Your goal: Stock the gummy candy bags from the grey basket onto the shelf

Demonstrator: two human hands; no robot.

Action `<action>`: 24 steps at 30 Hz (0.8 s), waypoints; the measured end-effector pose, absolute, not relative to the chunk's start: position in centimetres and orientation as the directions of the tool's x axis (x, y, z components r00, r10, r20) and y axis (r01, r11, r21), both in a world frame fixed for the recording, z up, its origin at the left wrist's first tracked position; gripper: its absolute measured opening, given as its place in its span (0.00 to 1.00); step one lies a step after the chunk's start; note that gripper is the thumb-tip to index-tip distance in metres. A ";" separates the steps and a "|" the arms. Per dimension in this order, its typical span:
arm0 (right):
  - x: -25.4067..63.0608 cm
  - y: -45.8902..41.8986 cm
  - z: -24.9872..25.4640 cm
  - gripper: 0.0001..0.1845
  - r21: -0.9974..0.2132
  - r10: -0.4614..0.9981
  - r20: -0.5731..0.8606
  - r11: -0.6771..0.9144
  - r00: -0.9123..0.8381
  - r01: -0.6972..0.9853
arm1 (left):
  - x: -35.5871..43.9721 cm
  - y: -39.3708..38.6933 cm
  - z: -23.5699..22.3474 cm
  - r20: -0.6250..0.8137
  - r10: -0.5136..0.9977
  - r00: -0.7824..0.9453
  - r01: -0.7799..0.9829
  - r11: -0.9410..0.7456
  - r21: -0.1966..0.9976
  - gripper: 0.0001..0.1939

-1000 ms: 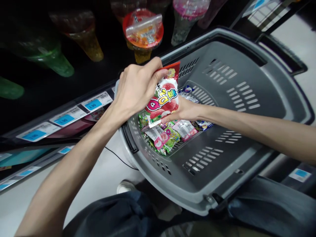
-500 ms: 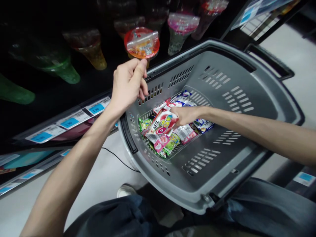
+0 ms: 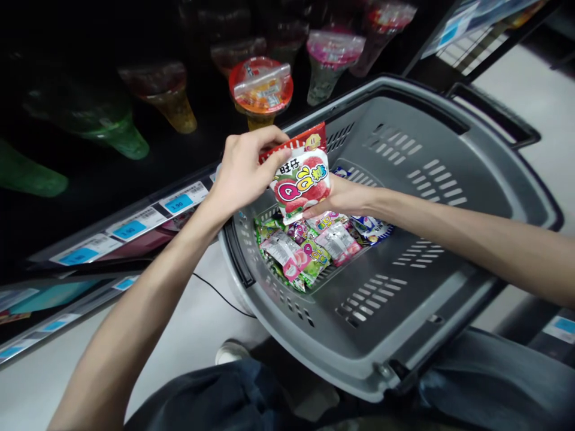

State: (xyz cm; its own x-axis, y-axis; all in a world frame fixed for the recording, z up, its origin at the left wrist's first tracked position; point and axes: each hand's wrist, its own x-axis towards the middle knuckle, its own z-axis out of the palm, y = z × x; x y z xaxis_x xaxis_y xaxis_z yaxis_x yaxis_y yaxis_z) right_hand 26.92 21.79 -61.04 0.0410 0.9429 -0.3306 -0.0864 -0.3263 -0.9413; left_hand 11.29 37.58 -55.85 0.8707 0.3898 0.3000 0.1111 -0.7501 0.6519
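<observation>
A red and white gummy candy packet (image 3: 300, 182) is raised upright over the left part of the grey shopping basket (image 3: 341, 359). My left hand (image 3: 251, 167) pinches its upper left edge between thumb and fingers. On the packet's right side, my right hand (image 3: 339, 196) grips it too, its fingers mostly hidden behind the packet. Below, several candy packets in green, pink and blue lie heaped on the basket floor; a green one (image 3: 315, 254) is on top near the front.
A dark shelf holds cone-shaped clear packages, one with an orange-red lid (image 3: 260, 87), one with a pink lid (image 3: 335, 51). Blue price labels (image 3: 178, 202) line the shelf edge. A thin black cable (image 3: 220, 294) crosses the pale floor beside the basket.
My right hand has lifted the red and white gummy candy packet from the heap. My left hand, previously above the basket rim, has come down and taken hold of the packet's edge.
</observation>
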 end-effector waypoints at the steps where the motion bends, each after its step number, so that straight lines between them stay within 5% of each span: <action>1: 26.9 21.8 -61.1 0.31 -0.944 0.946 -0.323 -0.320 0.036 -0.075 | 11.3 37.7 -55.9 0.301 0.396 0.867 0.111 -0.744 0.659 0.15; 24: 26.9 21.9 -61.5 0.31 -0.953 0.949 -0.304 -0.302 0.083 -0.032 | 11.7 37.8 -56.5 0.429 0.356 0.830 0.049 -0.813 0.580 0.08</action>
